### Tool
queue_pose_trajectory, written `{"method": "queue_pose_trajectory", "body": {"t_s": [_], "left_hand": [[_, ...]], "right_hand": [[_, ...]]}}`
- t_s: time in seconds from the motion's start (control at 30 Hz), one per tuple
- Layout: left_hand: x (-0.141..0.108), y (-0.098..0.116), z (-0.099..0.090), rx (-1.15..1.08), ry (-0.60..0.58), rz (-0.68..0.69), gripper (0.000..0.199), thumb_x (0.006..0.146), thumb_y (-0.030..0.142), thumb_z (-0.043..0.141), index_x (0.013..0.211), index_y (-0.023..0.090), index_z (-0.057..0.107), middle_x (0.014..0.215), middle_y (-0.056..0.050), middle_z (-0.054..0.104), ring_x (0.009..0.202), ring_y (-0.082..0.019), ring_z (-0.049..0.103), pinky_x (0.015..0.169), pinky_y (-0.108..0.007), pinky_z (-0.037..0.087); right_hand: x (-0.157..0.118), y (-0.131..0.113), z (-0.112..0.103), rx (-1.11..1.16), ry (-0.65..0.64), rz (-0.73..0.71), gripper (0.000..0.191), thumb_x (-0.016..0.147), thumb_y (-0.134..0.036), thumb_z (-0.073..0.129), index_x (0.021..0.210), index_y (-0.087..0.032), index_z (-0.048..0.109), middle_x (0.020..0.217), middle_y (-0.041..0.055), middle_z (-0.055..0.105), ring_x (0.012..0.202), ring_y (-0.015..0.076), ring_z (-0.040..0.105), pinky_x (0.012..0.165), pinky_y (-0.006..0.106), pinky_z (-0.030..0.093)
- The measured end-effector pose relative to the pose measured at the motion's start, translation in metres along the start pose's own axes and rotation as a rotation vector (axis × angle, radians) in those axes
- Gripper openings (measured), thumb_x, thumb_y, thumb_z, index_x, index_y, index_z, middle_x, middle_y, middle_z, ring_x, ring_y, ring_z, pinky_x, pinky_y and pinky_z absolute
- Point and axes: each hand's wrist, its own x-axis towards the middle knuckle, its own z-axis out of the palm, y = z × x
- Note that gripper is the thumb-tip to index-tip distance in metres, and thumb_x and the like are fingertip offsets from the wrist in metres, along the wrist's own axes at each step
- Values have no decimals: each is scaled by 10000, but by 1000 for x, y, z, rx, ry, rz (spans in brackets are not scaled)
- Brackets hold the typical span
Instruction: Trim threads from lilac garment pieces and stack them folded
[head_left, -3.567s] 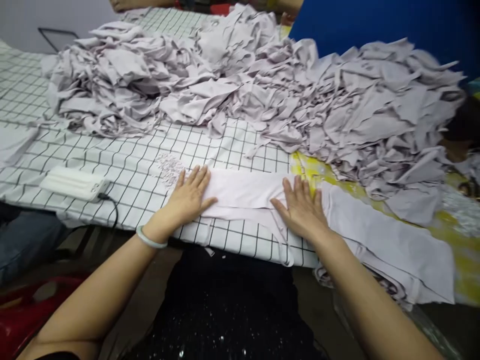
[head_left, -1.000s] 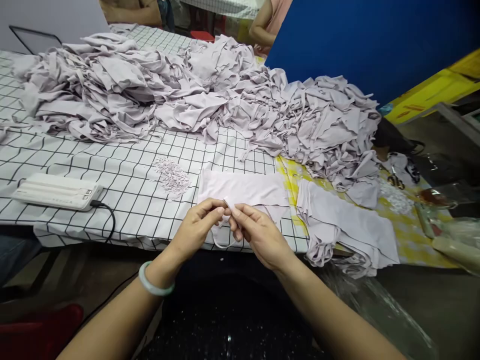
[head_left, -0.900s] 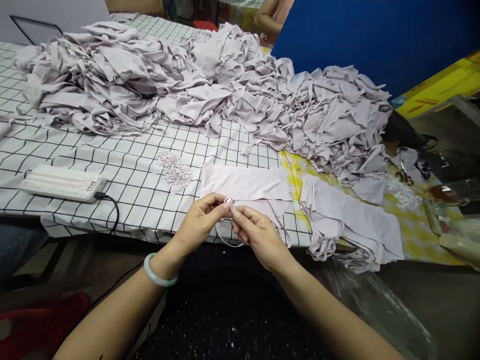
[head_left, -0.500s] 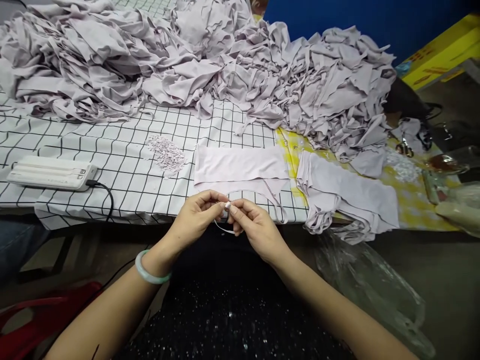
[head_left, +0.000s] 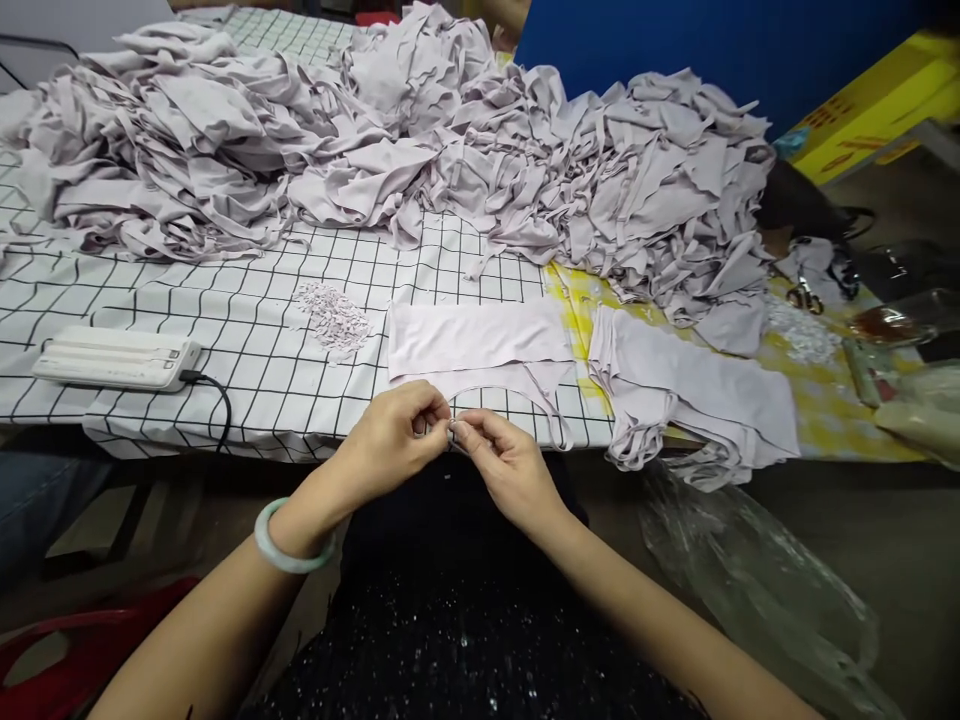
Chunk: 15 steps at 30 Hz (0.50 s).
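Observation:
My left hand (head_left: 397, 435) and my right hand (head_left: 510, 460) meet at the table's front edge, both with fingers pinched. Between their fingertips is something small and pale, mostly hidden, beside the strap of a garment. That pale pink garment (head_left: 480, 335) lies flat just beyond my hands, its thin strap curving down at its right. To its left is a small heap of pale scraps (head_left: 335, 318). A layered stack of similar garments (head_left: 701, 385) rests to the right, partly over the table's edge.
Large piles of pale fabric (head_left: 202, 130) cover the back. A white power bank (head_left: 112, 357) with a black cable sits at the left. Scissors (head_left: 805, 295) and plastic bags are at the right; a clear bag (head_left: 765, 570) hangs below the table edge.
My fingertips have moved slightly down and left, and the fingers are more closed. The white loop seen hanging below them no longer shows. The camera view has shifted a little.

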Motion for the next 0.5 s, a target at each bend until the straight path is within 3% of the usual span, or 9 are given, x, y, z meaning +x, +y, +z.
{"method": "queue_pose_trajectory", "body": {"t_s": [0.1, 0.2, 0.3, 0.37, 0.5], "left_hand": [[22, -12, -3, 144, -27, 140, 80, 865, 133, 554, 855, 178, 620, 793, -21, 620, 729, -145, 558, 666, -292, 471], [51, -34, 4, 303, 55, 238, 171, 846, 96, 549, 978, 179, 618, 961, -69, 626, 900, -205, 590, 805, -369, 517], [74, -57, 15, 428, 13, 271, 219, 781, 62, 573, 967, 168, 623, 995, -100, 609, 918, -247, 578, 820, -422, 531], [82, -67, 20, 464, -6, 281, 198, 770, 46, 558, 914, 166, 624, 960, -103, 606, 873, -245, 573, 787, -418, 534], [86, -75, 22, 406, 78, 292, 181, 812, 22, 496, 836, 172, 595, 908, -90, 611, 834, -216, 581, 756, -379, 533]], "right_hand": [[14, -3, -9, 48, 30, 91, 256, 846, -467, 676, 822, -213, 680, 692, -2, 592, 624, 145, 537, 590, 279, 449], [36, -4, -18, 154, 78, 227, 320, 784, -510, 720, 800, -199, 648, 579, -48, 517, 454, 86, 414, 424, 228, 321], [56, -2, -24, 246, 87, 322, 338, 748, -500, 743, 795, -188, 624, 533, -58, 537, 397, 58, 357, 377, 199, 253], [65, -1, -25, 286, 72, 371, 328, 735, -473, 747, 804, -187, 603, 524, -43, 583, 390, 63, 397, 370, 187, 283], [78, -2, -21, 340, 53, 446, 274, 737, -387, 734, 837, -191, 570, 576, -7, 662, 420, 86, 508, 386, 181, 370]]}}
